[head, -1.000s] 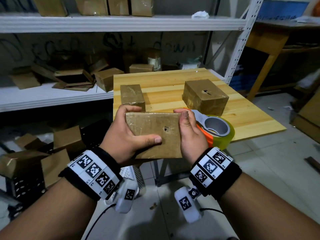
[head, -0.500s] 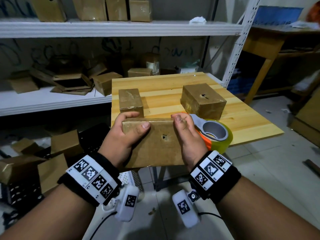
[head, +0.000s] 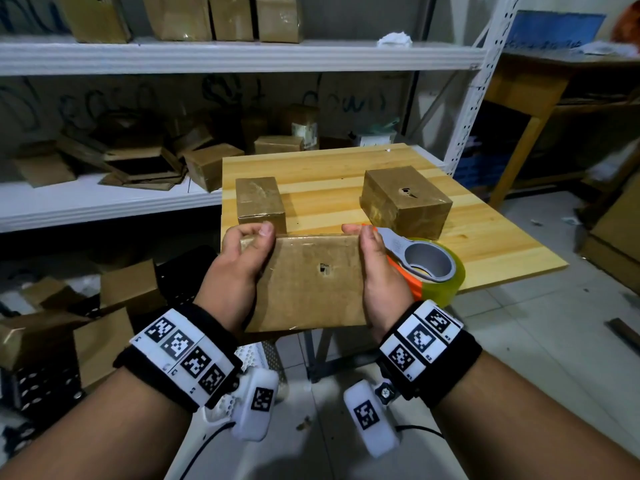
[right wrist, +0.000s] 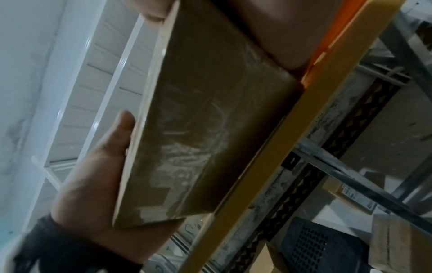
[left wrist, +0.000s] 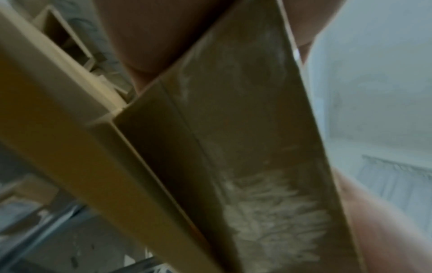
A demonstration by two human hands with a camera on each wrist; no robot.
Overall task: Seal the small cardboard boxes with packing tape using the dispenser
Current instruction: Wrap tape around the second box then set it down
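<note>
I hold a flat brown cardboard box (head: 308, 282) wrapped in glossy tape, with a small torn hole in its top face, at the front edge of the wooden table (head: 485, 244). My left hand (head: 249, 244) grips its left side, thumb on the far left corner. My right hand (head: 372, 251) grips the right side. The left wrist view shows the box (left wrist: 257, 147) against the table edge (left wrist: 70, 129). From the right wrist, the box (right wrist: 210, 120) and my left hand (right wrist: 98, 175) show. The tape dispenser (head: 426, 265), grey and orange with a yellowish roll, lies just right of my right hand.
A small taped box (head: 259, 202) stands on the table's left part and a bigger box (head: 405, 202) at the right. White metal shelves (head: 104, 202) behind hold several cardboard boxes. More boxes and a black crate (head: 41, 375) lie on the floor at the left.
The box has tipped forward and down toward the table edge. My left thumb moved from the box's near face to its far left corner.
</note>
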